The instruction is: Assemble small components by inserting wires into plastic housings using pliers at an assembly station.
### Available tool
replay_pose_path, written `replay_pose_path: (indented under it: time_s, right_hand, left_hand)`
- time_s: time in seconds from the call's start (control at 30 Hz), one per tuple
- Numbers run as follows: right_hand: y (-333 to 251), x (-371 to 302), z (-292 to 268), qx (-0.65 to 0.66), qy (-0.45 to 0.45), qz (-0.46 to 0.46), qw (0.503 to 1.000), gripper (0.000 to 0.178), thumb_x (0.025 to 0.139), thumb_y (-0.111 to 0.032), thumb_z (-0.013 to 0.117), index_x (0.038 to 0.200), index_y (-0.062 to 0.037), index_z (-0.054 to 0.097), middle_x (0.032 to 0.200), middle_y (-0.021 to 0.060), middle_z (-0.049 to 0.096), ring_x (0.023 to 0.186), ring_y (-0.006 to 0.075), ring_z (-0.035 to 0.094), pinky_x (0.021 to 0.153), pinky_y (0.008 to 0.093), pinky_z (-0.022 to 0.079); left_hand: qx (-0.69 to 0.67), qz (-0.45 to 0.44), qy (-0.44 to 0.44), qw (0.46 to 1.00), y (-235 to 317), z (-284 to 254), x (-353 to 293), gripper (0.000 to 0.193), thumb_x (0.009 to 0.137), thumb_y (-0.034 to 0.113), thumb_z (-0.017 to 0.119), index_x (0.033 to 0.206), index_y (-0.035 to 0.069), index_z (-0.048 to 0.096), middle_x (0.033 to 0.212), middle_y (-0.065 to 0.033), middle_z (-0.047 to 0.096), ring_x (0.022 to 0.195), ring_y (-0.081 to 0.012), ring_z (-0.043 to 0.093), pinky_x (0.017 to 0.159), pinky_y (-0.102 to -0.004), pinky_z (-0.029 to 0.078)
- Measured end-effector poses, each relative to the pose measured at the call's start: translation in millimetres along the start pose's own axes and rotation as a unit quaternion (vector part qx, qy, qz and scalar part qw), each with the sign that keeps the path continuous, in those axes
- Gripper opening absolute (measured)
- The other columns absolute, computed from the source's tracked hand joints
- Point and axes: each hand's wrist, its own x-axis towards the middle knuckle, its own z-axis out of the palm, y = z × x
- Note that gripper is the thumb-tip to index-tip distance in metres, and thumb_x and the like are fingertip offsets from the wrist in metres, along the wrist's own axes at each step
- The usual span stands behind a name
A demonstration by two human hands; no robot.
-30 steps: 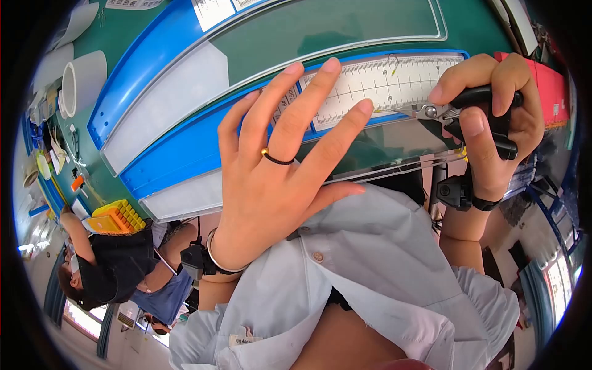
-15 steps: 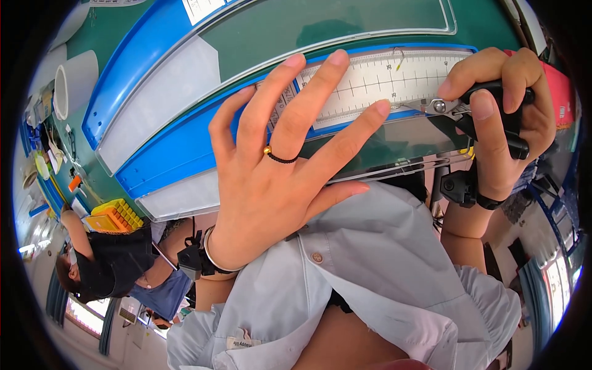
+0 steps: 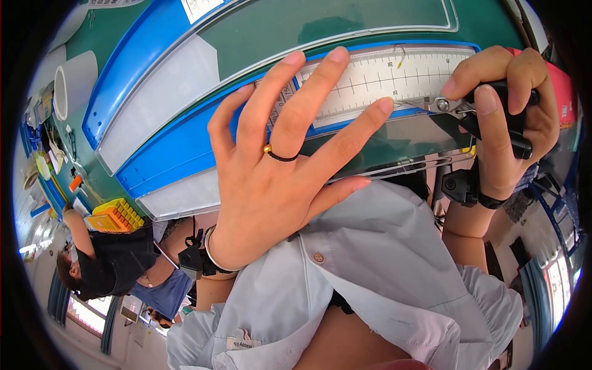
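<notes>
My left hand [image 3: 265,166] lies flat with its fingers spread over a white printed scale board [image 3: 364,83] set in a long blue tray [image 3: 163,172]. Black-handled pliers [image 3: 443,105] are gripped in my right hand [image 3: 518,111] at the board's right end. Their narrow metal jaws point left, close to my left index fingertip; whether they pinch anything is too small to tell. On the board, above the jaws, rests a tiny hook-shaped wire [image 3: 401,57] with a yellow-green part.
A second blue tray [image 3: 117,86] with a clear cover lies farther off on the green table [image 3: 92,37]. White rolls [image 3: 77,83] and a yellow-orange bin [image 3: 114,216] stand at left. Another person [image 3: 117,262] in black works there. A red object [image 3: 566,92] sits at far right.
The pliers' jaws have shifted slightly and sit nearer my left index fingertip, with my right hand turned a little. My left hand has stayed nearly in place.
</notes>
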Motion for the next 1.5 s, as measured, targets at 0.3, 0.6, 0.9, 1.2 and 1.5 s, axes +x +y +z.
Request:
replay_pose_path:
  time_s: [0.3, 0.6, 0.9, 1.2, 1.5]
  right_hand:
    - [-3.8, 1.9, 4.0, -0.009, -0.015, -0.008, 1.0, 0.023, 0.086, 0.006, 0.057, 0.09, -0.0074, 0.039, 0.086, 0.0246, 0.068, 0.075, 0.017, 0.058, 0.073, 0.0267, 0.048]
    - [8.1, -4.7, -17.8, 0.099, -0.001, 0.002, 0.995, 0.023, 0.088, -0.004, 0.059, 0.096, -0.0065, 0.037, 0.093, 0.0238, 0.064, 0.071, 0.0149, 0.054, 0.066, 0.0246, 0.047]
    - [44.2, -17.7, -53.8, 0.273, -0.021, 0.079, 0.958, 0.027, 0.089, -0.014, 0.061, 0.098, -0.0071, 0.036, 0.095, 0.0214, 0.062, 0.068, 0.0117, 0.051, 0.054, 0.02, 0.043]
    - [4.9, -7.3, -20.3, 0.133, -0.015, 0.033, 0.99, 0.027, 0.09, -0.013, 0.061, 0.1, -0.0066, 0.037, 0.095, 0.0195, 0.063, 0.064, 0.0098, 0.05, 0.051, 0.0186, 0.039]
    - [-1.2, -6.1, -9.1, 0.204, 0.056, 0.088, 0.973, 0.023, 0.092, -0.009, 0.058, 0.103, -0.0045, 0.039, 0.095, 0.0208, 0.063, 0.06, 0.0108, 0.052, 0.051, 0.0199, 0.044]
  left_hand:
    - [-0.016, 0.0, 0.006, 1.0, -1.4, 0.0, -0.3, 0.057, 0.087, 0.064, 0.059, 0.131, 0.03, 0.071, 0.155, -0.0111, 0.048, 0.14, -0.032, 0.042, 0.11, -0.0432, 0.031]
    - [-0.092, 0.0, 0.032, 0.995, -6.3, -2.2, -1.4, 0.058, 0.081, 0.05, 0.075, 0.127, 0.014, 0.071, 0.151, -0.0159, 0.053, 0.14, -0.0381, 0.047, 0.109, -0.0429, 0.034]
    - [-0.096, -0.025, 0.111, 0.989, 3.6, -2.0, 10.8, 0.036, 0.075, 0.023, 0.085, 0.107, 0.013, 0.074, 0.134, -0.0086, 0.066, 0.129, -0.0327, 0.055, 0.102, -0.041, 0.04]
    - [-0.118, -0.095, 0.175, 0.973, 21.1, 8.3, 35.6, 0.023, 0.077, 0.013, 0.084, 0.093, 0.007, 0.07, 0.097, -0.0058, 0.065, 0.089, -0.0278, 0.056, 0.083, -0.0369, 0.044]
    - [-0.065, -0.061, 0.208, 0.974, 28.0, 16.4, 60.5, 0.015, 0.079, 0.002, 0.078, 0.09, 0.006, 0.069, 0.088, -0.0039, 0.064, 0.085, -0.0267, 0.055, 0.076, -0.0356, 0.044]
